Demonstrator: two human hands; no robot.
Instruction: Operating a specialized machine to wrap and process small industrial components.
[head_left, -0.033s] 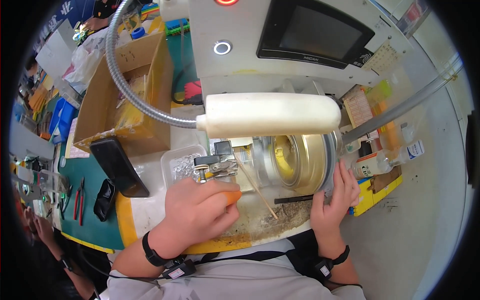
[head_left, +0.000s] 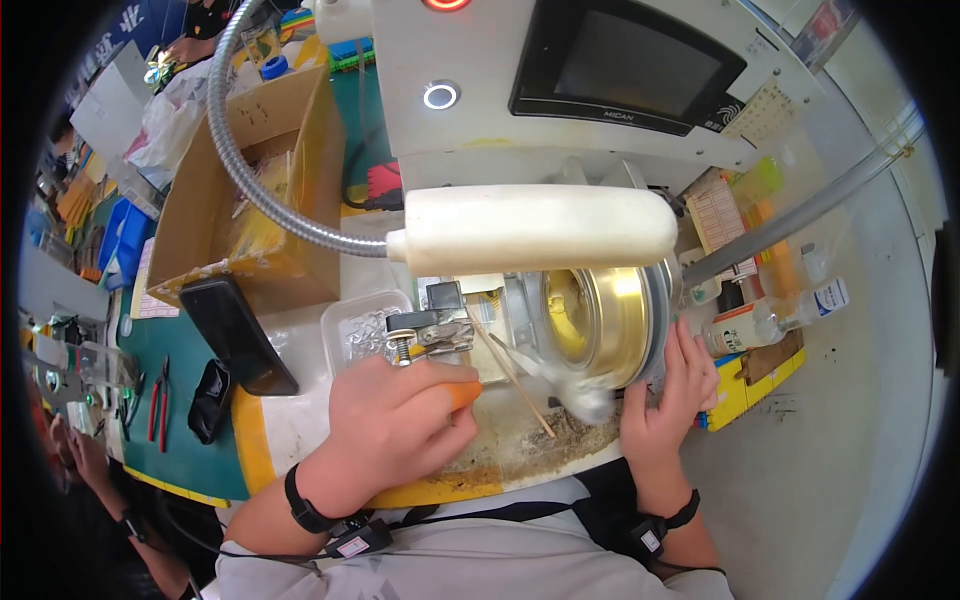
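- The left hand was curled into a loose fist around an orange-tipped tool, whose tip poked out to the right between thumb and fingers; how firmly it gripped could not be told.
- Just far of that hand sat a small metal clamp with a spring, close to the knuckles.
- A thin wooden stick slanted from the clamp down to the right, ending over the crumb-strewn work surface.
- The right hand lay open, fingers stretched up against the right rim of a shiny brass-coloured round drum, holding nothing.
- The drum stood between both hands, on the far side, with a white blurred scrap at its near edge.
- Above it hung a long white cylindrical lamp on a flexible metal hose.
- Far left stood an open cardboard box; near it lay a black flat device.
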